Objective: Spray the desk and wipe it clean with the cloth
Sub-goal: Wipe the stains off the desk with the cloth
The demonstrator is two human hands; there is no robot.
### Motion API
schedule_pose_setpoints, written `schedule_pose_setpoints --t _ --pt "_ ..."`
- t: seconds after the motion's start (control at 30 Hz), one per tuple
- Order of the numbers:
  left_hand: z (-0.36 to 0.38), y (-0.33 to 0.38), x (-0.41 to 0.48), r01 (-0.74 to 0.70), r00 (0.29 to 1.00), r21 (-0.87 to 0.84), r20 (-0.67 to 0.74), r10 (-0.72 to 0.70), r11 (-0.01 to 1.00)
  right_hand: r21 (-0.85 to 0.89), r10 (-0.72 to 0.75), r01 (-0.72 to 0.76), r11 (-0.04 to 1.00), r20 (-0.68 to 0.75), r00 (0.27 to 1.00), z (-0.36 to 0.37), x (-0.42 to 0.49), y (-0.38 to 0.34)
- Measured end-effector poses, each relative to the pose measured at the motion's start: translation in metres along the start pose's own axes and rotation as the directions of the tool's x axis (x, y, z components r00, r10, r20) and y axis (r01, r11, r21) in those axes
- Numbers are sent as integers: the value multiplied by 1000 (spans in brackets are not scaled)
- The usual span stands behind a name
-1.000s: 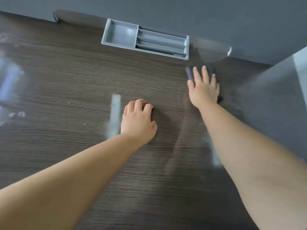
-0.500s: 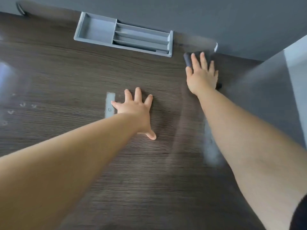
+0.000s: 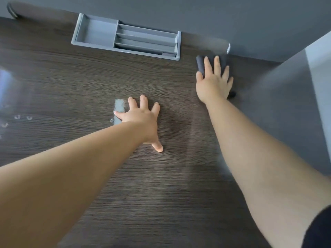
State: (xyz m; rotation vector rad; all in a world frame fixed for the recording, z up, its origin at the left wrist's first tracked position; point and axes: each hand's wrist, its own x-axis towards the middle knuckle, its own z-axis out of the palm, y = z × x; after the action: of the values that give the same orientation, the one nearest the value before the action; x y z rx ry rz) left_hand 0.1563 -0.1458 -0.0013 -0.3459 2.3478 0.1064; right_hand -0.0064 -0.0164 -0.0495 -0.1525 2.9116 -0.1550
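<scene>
Dark wood-grain desk (image 3: pixel 89 77) fills nearly everything I can see from here, and the cloth (image 3: pixel 201 64), a small dark grey pad, lies flat on it far back on the right, close to the back wall (image 3: pixel 179 11) and near the side panel (image 3: pixel 286 108). The right hand (image 3: pixel 214 83) is spread on top of the cloth, fingers straight and pressing down, so only the cloth's far and left edges and a scrap by the wrist show. The left hand (image 3: pixel 141 119) lies flat on bare wood nearer the middle, fingers splayed wide and holding nothing; it looks like a prop for the long reach. To my eye this is the wiping step, worked into the back right corner. Doing it well would mean even palm weight over the cloth, a run right into the seam along wall and panel, then overlapping strokes drawn toward the front. I'd take it left after that, since a pale wet-looking strip (image 3: pixel 119 104) sits at the left hand's fingertips and a few small droplets (image 3: pixel 23 117) speckle the far left. Beyond the hands a grey organiser tray (image 3: pixel 96 33) stands against the back wall, and a black sleeve (image 3: pixel 318 228) edges the lower right.
</scene>
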Motion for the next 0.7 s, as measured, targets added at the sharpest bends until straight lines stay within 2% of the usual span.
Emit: schedule_pose_setpoints --t 0.07,0.17,0.23,0.3,0.37,0.43,0.5,0.6,0.67,0.7 --pt "0 1 0 -3 1000 2 -10 3 1000 -6 -3 2 1000 -27 1000 13 -41 0" --pt "-1 2 -2 0 1000 6 -20 0 1000 -46 -186 185 982 -18 982 18 -60 -8" --pt "-1 3 -3 0 1000 5 -28 0 1000 -45 -244 244 969 -2 970 8 -39 -3" --pt "0 2 -4 0 999 -17 -46 -1 1000 -41 -192 193 980 11 981 3 -20 15" --pt "2 1 -5 -2 998 -54 -58 -1 999 -17 -61 61 998 -8 998 3 -25 38" --pt "6 -2 -7 -7 998 -114 -66 0 993 21 50 -49 999 -52 997 8 -60 55" --pt "11 -5 -9 -22 995 -170 -98 5 985 9 73 -73 997 -56 996 21 -111 56" --pt "19 -3 -16 -101 977 -172 -204 65 980 -49 -96 93 994 -75 993 43 -172 42" --pt "26 7 -25 -182 955 -122 -260 145 976 -56 -199 195 979 -82 977 37 -160 46" --pt "29 13 -29 -217 947 -96 -263 186 971 -57 -204 201 978 -54 977 29 -140 52"
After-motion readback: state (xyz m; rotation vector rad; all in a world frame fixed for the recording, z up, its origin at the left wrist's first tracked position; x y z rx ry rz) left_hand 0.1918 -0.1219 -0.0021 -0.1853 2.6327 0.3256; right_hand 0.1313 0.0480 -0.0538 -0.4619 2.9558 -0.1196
